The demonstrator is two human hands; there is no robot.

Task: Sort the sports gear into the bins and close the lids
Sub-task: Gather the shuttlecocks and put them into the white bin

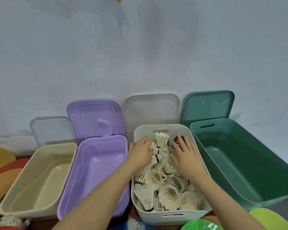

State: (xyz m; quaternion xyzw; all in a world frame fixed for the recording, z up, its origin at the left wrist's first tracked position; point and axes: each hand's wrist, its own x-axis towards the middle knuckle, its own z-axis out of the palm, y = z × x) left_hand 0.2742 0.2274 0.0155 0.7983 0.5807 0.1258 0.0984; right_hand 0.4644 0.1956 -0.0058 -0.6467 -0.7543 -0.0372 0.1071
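**Both hands lying on the shuttlecocks in the white bin**

Four open bins are standing in a row against a pale blue wall. From left to right: beige bin, purple bin, white bin, green bin. Neighbouring bins are sitting just beside one another.

Each lid is leaning upright against the wall behind its bin: clear lid, purple lid, pale grey lid, green lid.

The white bin is holding a heap of white feather shuttlecocks, filling it close to the rim. One dark-coloured shuttlecock is lying near the far end of the heap. The beige, purple and green bins are showing bare interiors.

The left hand is reaching over the near corner of the purple bin and resting palm-down on the far left of the heap, fingers straight, released, gripping nothing. The right hand is lying palm-down on the far right of the heap, fingers straight and spread, also released; its fingertips are touching the dark-coloured shuttlecock.

Outside the bins: a loose shuttlecock is lying on the floor in front of the white bin, and another feathery piece is sitting by the beige bin's near corner. Bright green discs are showing at the bottom right edge, red and yellow shapes at the left; what these are cannot be told
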